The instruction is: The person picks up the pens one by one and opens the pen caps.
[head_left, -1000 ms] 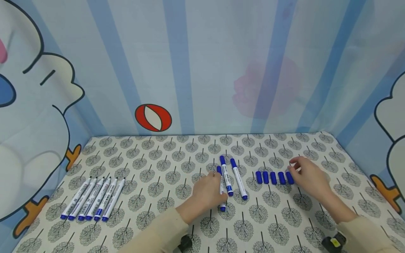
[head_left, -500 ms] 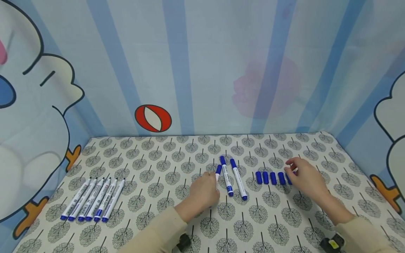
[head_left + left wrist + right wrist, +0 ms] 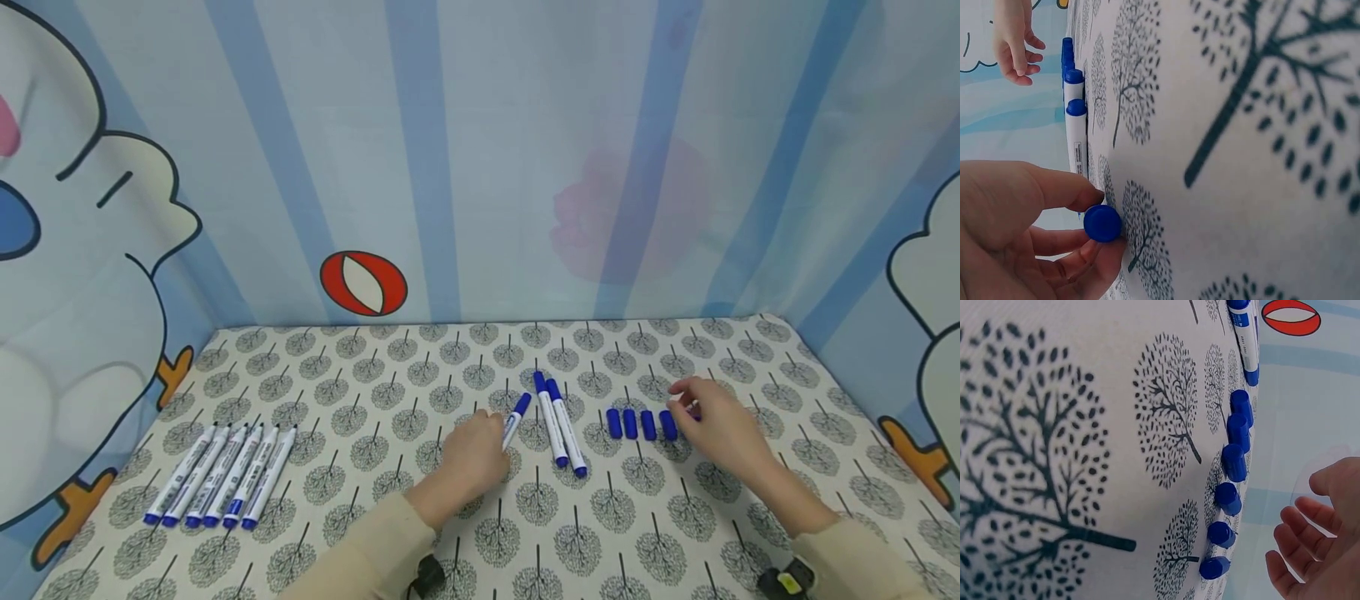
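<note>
My left hand (image 3: pixel 474 454) pinches a capped whiteboard marker (image 3: pixel 516 419) between thumb and fingers, its blue cap end slanting up to the right. In the left wrist view the marker's round blue end (image 3: pixel 1102 223) faces the camera. Just right of it, two capped markers (image 3: pixel 551 419) lie side by side on the cloth. My right hand (image 3: pixel 720 425) hovers with loosely bent fingers over the right end of a row of blue marker caps (image 3: pixel 648 425), hiding part of it. The right wrist view shows this hand (image 3: pixel 1322 531) holding nothing, apart from the several caps (image 3: pixel 1234 462).
Several uncapped white markers (image 3: pixel 217 475) lie in a slanted row on the left, black tips pointing away. A tree-patterned cloth (image 3: pixel 360 533) covers the table. Blue striped fabric walls (image 3: pixel 495 167) enclose its back and sides.
My left hand has drawn its marker left and tilted it. The middle marker has shifted right against its neighbour. My right hand has drifted slightly left over the caps.
</note>
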The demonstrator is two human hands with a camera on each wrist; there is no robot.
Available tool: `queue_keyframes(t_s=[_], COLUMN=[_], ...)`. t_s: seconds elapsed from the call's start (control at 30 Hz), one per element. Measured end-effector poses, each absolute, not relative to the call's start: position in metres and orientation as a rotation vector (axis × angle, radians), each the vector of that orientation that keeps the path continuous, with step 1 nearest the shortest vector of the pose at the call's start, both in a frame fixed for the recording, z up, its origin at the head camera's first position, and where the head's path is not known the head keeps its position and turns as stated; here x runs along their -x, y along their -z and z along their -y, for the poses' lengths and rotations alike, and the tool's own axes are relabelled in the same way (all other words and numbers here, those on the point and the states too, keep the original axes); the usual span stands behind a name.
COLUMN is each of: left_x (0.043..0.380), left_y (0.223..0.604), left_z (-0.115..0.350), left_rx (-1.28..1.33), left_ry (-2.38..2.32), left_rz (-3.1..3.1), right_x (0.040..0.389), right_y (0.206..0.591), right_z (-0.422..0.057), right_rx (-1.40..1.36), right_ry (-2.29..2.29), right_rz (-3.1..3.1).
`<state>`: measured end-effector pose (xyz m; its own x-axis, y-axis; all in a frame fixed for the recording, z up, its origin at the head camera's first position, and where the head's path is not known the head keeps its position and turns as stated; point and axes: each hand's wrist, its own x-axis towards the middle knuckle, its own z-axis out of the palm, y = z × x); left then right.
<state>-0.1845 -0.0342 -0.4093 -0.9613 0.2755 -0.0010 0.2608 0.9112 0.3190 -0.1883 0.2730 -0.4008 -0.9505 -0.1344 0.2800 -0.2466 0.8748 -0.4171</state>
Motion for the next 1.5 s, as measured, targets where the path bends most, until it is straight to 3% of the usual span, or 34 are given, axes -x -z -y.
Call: queue_keyframes(t_s=[1.5], left_x=[0.194], left_y=[0.384], left_z=[0.082], left_rx=[-0.541], left_ry=[-0.427], left_rz=[-3.082], right_x=[0.189], right_y=[0.401], right_z=[-0.233], right_rx=[-0.637], right_ry=[-0.611], right_rz=[2.683])
